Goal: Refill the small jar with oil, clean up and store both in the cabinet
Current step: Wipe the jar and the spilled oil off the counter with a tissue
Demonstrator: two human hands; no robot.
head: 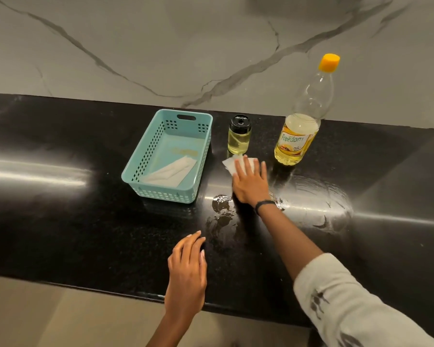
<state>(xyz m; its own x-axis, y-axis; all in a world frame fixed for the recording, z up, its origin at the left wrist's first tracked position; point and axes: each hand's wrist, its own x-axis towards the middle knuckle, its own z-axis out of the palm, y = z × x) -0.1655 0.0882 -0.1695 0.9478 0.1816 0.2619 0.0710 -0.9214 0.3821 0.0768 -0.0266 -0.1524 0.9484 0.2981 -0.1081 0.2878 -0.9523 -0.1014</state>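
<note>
Now small jar [238,135] upright, cap up; right hand [249,182] flat pressing tissue [229,164]; left hand [187,267] relaxed, empty.

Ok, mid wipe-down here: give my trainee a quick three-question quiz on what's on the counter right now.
1. True or false: the oil bottle has its yellow cap on.
2. What does the right hand press flat on the counter?
3. What lies inside the teal basket: A) the small jar B) folded tissue C) a spoon?

Key: 1 true. 2 a white tissue. 3 B.
</note>
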